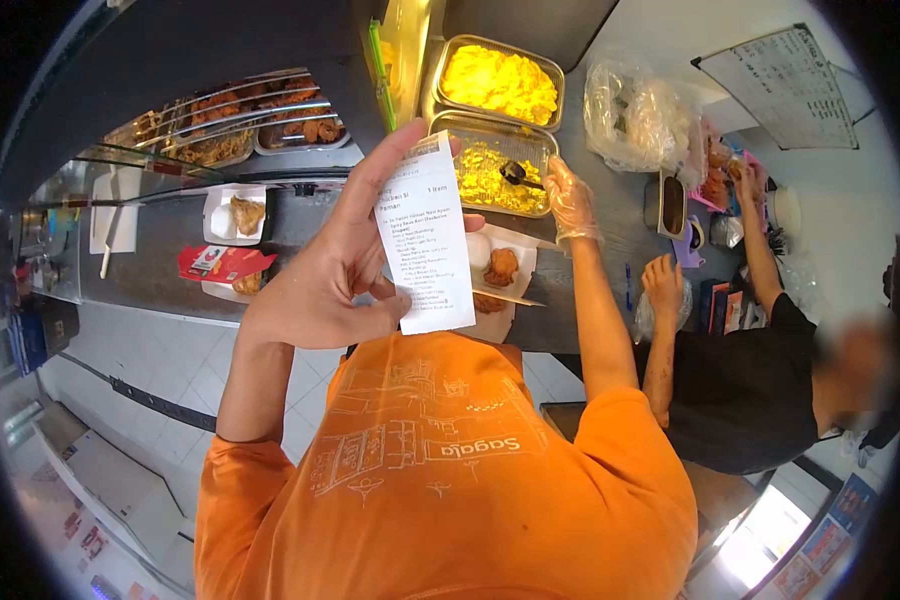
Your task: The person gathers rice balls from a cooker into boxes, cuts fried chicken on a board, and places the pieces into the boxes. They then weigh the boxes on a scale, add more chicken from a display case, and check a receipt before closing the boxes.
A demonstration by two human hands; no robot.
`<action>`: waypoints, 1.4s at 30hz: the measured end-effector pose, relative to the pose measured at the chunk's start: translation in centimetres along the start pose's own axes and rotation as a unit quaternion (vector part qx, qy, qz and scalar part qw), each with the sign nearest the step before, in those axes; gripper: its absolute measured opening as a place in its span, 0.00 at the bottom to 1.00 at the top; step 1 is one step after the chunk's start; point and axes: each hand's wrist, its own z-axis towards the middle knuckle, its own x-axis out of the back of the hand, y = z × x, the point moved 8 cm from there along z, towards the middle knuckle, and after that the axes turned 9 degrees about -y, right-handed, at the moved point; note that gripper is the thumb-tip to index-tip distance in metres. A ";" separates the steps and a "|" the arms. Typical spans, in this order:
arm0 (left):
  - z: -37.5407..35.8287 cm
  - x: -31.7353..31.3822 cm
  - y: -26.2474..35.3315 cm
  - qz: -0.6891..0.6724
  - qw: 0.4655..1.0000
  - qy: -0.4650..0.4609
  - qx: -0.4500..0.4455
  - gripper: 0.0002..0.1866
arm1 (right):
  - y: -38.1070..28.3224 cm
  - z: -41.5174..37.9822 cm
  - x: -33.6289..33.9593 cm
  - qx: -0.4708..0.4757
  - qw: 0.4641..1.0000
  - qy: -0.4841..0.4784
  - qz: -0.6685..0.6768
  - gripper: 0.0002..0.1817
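My left hand (335,260) holds a printed paper receipt (432,245) upright in front of the camera, its fingers closed on the paper. My right hand (572,205), in a clear plastic glove, grips the handle of a black spoon (518,174). The spoon's bowl rests in yellow crumbled food (482,172) in a metal tray (548,145). Behind that tray is a second one with a fuller heap of yellow food (498,84). Below the trays, partly behind the receipt, lies an open paper box (520,285) with white rice (477,250) and fried chicken (501,266).
On the left, a white box (215,215) and a red box (232,265) hold food beside a glass case of fried chicken (300,125). A co-worker in black (740,390) reaches over the right counter, near plastic bags (640,120) and a metal container (664,205).
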 end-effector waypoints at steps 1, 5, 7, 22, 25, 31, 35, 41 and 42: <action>0.0 0.1 -0.1 0.000 1.000 -0.001 0.000 0.65 | -0.2 -0.6 0.2 -0.001 1.000 0.001 0.000 0.25; 0.1 -0.2 0.5 0.052 0.998 -0.014 -0.010 0.65 | -5.2 -3.6 3.5 -0.062 0.997 0.022 0.033 0.23; -0.2 -0.5 0.6 0.060 0.998 -0.017 -0.007 0.65 | -6.6 -5.6 4.3 -0.088 0.994 0.026 0.061 0.22; -2.4 -2.3 1.1 0.156 0.987 -0.026 0.006 0.63 | -14.9 -15.5 8.2 -0.062 0.983 0.112 0.133 0.22; -3.1 -2.7 1.4 0.198 0.979 -0.037 -0.014 0.63 | -16.5 -16.2 7.9 -0.038 0.985 0.109 0.128 0.21; -5.4 -3.1 1.7 0.141 0.990 -0.017 -0.020 0.63 | -21.3 -16.7 6.5 0.011 0.991 0.054 0.123 0.18; -7.6 -2.8 0.7 0.138 0.990 0.019 -0.009 0.64 | -23.7 -16.9 4.2 0.032 0.983 -0.025 0.182 0.15; -10.4 -3.1 -0.1 0.153 0.987 0.053 -0.002 0.64 | -27.2 -18.2 0.8 0.064 0.963 -0.055 0.257 0.12; -10.9 -3.0 -0.3 0.159 0.985 0.063 0.004 0.64 | -26.9 -18.8 0.0 -0.038 0.955 -0.105 0.276 0.11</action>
